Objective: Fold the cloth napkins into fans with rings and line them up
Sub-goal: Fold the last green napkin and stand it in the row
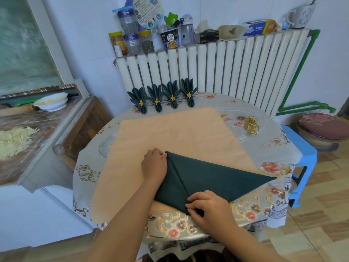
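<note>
The dark green napkin [213, 178] lay at the near edge of the round table [279, 140], at about six o'clock, on a peach cloth [170, 133] and folded into a long triangle whose point ran out toward three o'clock. The left hand [154, 165] had its fingers curled at the napkin's far-left corner, apparently pinching the fabric there, while the right hand [208, 207] pinched the near corner between thumb and curled fingers. A crease ran between the two hands, so the step in hand looked like the first narrow pleat. To do it well, both ends should probably be kept level, the strip even in width along its length, and the fold pressed flat before the next is turned back over it. Four finished fans [163, 96], each bound with a gold ring, stood in a row at twelve o'clock, and loose gold rings [252, 125] waited near two o'clock, so most of the job seemed done.
</note>
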The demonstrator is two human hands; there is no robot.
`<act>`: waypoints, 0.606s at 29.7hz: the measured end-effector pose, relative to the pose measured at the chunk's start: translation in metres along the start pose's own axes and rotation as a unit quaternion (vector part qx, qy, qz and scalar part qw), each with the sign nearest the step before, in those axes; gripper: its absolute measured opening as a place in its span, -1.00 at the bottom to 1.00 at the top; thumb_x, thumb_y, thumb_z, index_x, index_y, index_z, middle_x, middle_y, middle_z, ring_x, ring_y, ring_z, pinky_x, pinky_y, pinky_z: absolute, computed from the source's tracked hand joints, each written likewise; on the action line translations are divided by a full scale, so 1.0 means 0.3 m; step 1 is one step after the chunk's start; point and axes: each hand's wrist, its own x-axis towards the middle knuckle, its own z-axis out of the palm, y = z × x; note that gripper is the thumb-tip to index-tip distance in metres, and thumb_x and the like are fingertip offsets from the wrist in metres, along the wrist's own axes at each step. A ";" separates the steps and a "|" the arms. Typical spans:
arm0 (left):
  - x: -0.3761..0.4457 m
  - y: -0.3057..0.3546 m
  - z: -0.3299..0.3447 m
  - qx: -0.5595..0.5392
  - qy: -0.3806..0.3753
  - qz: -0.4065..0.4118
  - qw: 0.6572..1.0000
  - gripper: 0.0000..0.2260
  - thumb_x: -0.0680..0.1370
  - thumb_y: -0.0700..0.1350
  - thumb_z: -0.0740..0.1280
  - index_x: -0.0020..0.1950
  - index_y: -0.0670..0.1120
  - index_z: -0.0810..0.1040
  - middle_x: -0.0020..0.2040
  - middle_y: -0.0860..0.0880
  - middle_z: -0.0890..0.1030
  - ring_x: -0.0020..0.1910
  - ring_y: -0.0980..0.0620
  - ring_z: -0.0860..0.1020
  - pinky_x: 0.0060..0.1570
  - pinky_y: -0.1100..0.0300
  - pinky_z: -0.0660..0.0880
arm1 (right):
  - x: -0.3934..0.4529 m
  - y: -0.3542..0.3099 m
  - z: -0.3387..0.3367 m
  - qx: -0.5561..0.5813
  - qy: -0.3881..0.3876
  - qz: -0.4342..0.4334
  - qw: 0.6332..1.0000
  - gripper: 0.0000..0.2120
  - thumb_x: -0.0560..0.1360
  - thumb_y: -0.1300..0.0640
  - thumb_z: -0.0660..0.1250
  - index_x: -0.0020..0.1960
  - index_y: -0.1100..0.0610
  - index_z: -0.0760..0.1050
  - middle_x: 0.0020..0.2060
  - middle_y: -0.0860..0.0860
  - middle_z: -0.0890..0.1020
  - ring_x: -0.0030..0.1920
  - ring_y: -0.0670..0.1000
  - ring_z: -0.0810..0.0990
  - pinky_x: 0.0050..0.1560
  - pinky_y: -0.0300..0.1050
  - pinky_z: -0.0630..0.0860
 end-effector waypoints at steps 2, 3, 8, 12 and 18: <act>-0.027 0.009 -0.016 0.028 0.047 0.064 0.996 -0.79 0.61 -0.08 0.18 0.04 -0.14 0.56 0.02 -0.09 0.56 0.01 -0.09 0.48 -0.03 0.06 0.36 | 0.001 -0.002 -0.001 0.005 -0.004 0.003 1.000 -0.96 0.27 -0.03 0.42 -0.34 -0.13 0.65 -0.26 -0.31 0.61 -0.29 -0.27 0.51 -0.38 -0.44 0.41; -0.048 0.017 -0.027 0.037 0.062 0.092 0.993 -0.79 0.60 -0.09 0.18 0.05 -0.13 0.58 0.03 -0.08 0.57 0.02 -0.09 0.47 0.00 0.05 0.34 | 0.001 -0.002 -0.002 0.005 -0.008 0.004 1.000 -0.96 0.27 -0.03 0.42 -0.34 -0.13 0.65 -0.26 -0.31 0.61 -0.28 -0.27 0.51 -0.37 -0.46 0.39; -0.146 0.042 -0.053 0.057 -0.100 0.163 0.980 -0.60 0.64 0.01 0.09 0.48 -0.01 0.33 0.50 -0.06 0.26 0.49 -0.01 0.16 0.43 0.10 0.03 | 0.005 0.005 -0.003 0.002 -0.003 0.008 1.000 -0.96 0.28 -0.02 0.43 -0.33 -0.12 0.65 -0.25 -0.29 0.62 -0.24 -0.27 0.53 -0.34 -0.42 0.44; -0.177 0.015 -0.020 0.127 -0.225 0.166 0.952 -0.51 0.65 0.17 -0.06 0.57 0.15 -0.06 0.58 -0.05 -0.16 0.55 0.01 -0.19 0.47 0.06 -0.27 | 0.012 -0.006 -0.010 -0.003 -0.008 0.005 1.000 -0.94 0.29 -0.02 0.40 -0.30 -0.12 0.66 -0.24 -0.29 0.63 -0.24 -0.25 0.54 -0.30 -0.44 0.41; -0.185 0.008 -0.007 0.144 -0.211 0.168 0.952 -0.50 0.63 0.22 -0.07 0.56 0.18 -0.04 0.58 -0.05 -0.15 0.55 0.02 -0.18 0.49 0.06 -0.24 | 0.022 -0.006 -0.031 0.006 -0.078 0.003 0.997 -0.89 0.41 0.02 0.39 -0.12 -0.05 0.69 -0.10 -0.21 0.65 -0.08 -0.16 0.56 -0.09 -0.22 0.56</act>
